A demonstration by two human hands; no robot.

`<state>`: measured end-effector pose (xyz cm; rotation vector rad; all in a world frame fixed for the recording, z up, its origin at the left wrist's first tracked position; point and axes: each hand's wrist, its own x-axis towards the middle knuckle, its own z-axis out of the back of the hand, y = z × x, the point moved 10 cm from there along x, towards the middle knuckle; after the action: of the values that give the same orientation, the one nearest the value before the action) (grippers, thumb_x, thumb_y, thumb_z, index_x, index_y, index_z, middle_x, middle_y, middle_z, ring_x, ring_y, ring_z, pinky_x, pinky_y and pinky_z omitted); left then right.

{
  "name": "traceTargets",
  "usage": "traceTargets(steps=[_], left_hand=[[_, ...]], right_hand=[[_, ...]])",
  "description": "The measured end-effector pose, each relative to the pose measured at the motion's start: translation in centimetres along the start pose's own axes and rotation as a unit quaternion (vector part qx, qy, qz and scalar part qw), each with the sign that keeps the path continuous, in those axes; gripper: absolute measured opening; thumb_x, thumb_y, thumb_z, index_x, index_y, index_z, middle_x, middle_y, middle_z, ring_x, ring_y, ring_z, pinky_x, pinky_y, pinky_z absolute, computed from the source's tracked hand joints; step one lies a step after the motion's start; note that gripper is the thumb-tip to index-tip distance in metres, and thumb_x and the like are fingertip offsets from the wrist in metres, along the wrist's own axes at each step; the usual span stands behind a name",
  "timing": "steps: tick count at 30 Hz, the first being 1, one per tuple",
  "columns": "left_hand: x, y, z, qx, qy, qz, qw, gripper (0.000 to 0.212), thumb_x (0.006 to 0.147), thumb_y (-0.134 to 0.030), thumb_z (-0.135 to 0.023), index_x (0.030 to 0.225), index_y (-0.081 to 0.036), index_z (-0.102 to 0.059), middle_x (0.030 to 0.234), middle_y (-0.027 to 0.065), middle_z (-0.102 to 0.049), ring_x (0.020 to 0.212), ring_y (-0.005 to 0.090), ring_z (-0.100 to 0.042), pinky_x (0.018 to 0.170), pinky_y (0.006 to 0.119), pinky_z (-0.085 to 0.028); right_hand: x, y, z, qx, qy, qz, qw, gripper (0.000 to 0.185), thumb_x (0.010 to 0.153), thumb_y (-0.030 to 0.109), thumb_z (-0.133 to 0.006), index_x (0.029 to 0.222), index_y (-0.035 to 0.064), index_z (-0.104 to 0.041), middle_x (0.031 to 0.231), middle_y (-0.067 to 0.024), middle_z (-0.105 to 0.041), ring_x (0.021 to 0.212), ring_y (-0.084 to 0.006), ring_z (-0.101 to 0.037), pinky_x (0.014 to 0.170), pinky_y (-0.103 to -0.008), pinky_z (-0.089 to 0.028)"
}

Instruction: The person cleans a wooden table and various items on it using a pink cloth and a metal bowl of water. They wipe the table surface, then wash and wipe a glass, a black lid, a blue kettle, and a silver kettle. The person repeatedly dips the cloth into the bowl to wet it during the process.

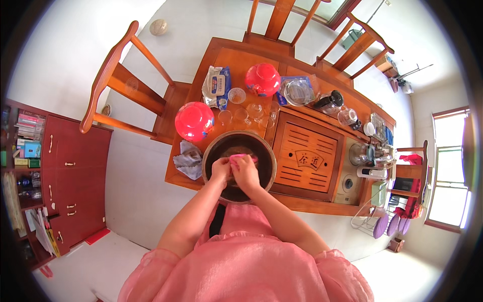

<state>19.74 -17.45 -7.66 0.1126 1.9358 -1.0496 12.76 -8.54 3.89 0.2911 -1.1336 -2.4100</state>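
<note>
A dark round basin (208,162) stands at the near edge of a wooden tea table (298,205), right in front of me. Over its opening, my left hand (222,170) and my right hand (245,174) meet on a small bunched pink cloth (238,157). Fingers of both hands close on it, and part of it is hidden by them. The bottom of the basin looks dark and a little shiny; whether it holds water I cannot tell. A crumpled grey cloth (188,160) lies just left of the basin.
Two upturned red bowls (194,121), several small glass cups (241,115) and a wet-wipes pack (217,87) sit beyond the basin. Right of it is a slatted tea tray (309,158). Glass teapots (332,102) stand farther along. A wooden chair (132,85) is at the left.
</note>
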Motion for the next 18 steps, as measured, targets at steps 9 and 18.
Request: traceTargets(steps=[9, 18], left_hand=[[-1.4, -1.5, -1.2, 0.08, 0.135, -0.036, 0.987, 0.011, 0.089, -0.014, -0.061, 0.097, -0.007, -0.063, 0.088, 0.0038, -0.066, 0.081, 0.0133, -0.063, 0.071, 0.024, -0.048], [2.8, 3.8, 1.9, -0.126, 0.018, 0.106, 0.986, 0.012, 0.094, -0.021, -0.052, 0.094, -0.013, -0.06, 0.094, 0.0021, -0.066, 0.09, 0.0185, -0.063, 0.082, 0.04, -0.047]], right_hand=[[3.7, -10.7, -3.9, 0.137, 0.113, -0.222, 0.959, 0.028, 0.09, 0.023, -0.05, 0.095, -0.0001, -0.065, 0.091, -0.0219, -0.065, 0.088, -0.0364, -0.062, 0.077, -0.0405, -0.049], [0.3, -3.9, 0.1, -0.069, 0.104, -0.076, 0.989, 0.059, 0.076, 0.007, -0.059, 0.133, 0.0104, -0.042, 0.132, -0.0208, -0.043, 0.116, -0.0408, -0.048, 0.091, -0.0452, -0.047]])
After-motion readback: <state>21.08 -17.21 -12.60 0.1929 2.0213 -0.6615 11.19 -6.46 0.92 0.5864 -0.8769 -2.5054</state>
